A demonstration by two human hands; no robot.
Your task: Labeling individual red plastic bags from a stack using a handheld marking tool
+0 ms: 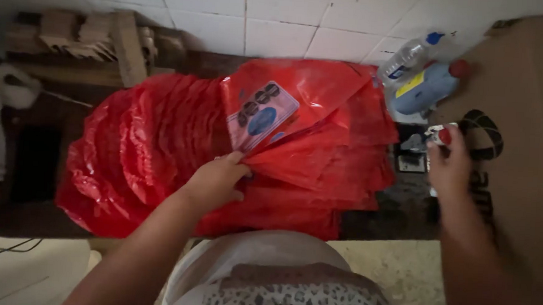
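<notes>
A pile of red plastic bags (142, 146) covers the dark surface in front of me. My left hand (215, 182) rests on the pile, its fingers pinching the edge of one flat red bag (315, 93) with a pale printed card (262, 115) inside. My right hand (449, 165) is raised at the right and grips a small tool with a red tip (438, 136); what kind of tool it is I cannot tell.
A clear plastic bottle with a blue cap (408, 57) and a blue jug with a red cap (426, 87) lie at the back right by the white tiled wall (278, 17). Brown cardboard (527, 122) stands right. Wooden pieces (98, 38) lie back left.
</notes>
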